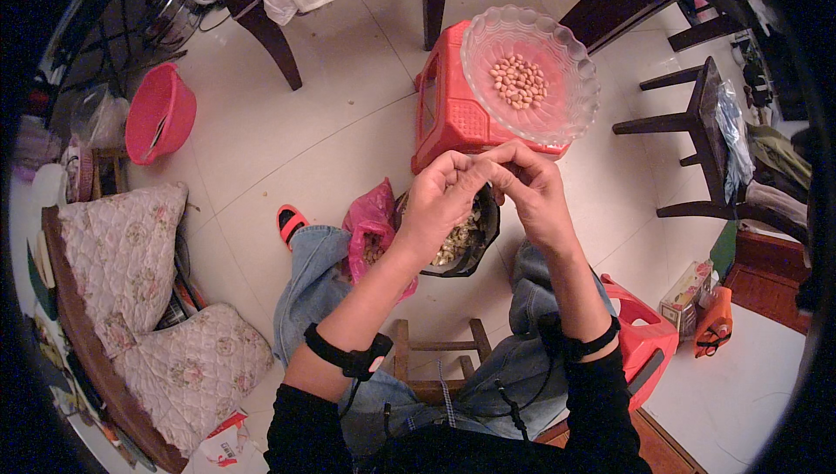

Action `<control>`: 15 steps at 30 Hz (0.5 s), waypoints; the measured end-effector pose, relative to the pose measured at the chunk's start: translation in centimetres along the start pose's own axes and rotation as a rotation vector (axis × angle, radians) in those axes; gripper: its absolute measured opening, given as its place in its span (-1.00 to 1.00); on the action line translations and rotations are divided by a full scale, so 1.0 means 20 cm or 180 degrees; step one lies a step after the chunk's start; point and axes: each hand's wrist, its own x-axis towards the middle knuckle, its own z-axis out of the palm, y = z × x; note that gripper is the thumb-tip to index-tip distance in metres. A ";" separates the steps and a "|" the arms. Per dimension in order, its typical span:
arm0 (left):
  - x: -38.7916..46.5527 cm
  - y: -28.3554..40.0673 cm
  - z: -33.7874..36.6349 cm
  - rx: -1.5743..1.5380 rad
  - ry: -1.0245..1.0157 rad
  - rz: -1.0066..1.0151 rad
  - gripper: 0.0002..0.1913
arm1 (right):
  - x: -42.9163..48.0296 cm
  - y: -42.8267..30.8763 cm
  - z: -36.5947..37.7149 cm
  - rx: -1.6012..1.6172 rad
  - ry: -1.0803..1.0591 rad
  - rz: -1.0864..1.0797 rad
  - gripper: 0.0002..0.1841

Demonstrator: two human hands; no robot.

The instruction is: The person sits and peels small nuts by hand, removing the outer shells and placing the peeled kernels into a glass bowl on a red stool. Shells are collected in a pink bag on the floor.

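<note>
My left hand (443, 203) and my right hand (532, 193) meet at the fingertips, thumbs and forefingers pinched together. Whatever may lie between them is hidden by the fingers. Below the hands is a black container (467, 268) with peanut shells (452, 249) in it, partly covered by my left hand. A pink plastic bag (369, 209) stands open left of the container, with unshelled peanuts (373, 249) showing inside. Just beyond my fingertips, a clear scalloped bowl (568, 82) of shelled peanuts (519, 81) rests on a red plastic stool (450, 92).
Ahead are dark wooden table legs (434, 7). A pink basin (163, 111) and floral quilted cushions (189, 369) lie to the left. At right are a dark wooden chair (705, 128), another red stool (646, 337) and a box (686, 301). A wooden stool frame (401, 350) shows between my legs.
</note>
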 end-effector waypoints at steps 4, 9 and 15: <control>0.02 -0.03 0.02 0.0992 0.0163 0.0426 -0.70 | 0.00 0.03 0.03 -0.0313 0.0023 -0.0084 -0.89; 0.02 -0.05 -0.01 0.1282 0.0138 0.0508 -0.66 | -0.01 0.04 0.05 -0.0642 0.0120 -0.0244 -0.90; 0.02 -0.05 -0.01 0.1431 0.0225 0.0634 -0.65 | -0.01 0.04 0.07 -0.0629 0.0181 -0.0219 -0.90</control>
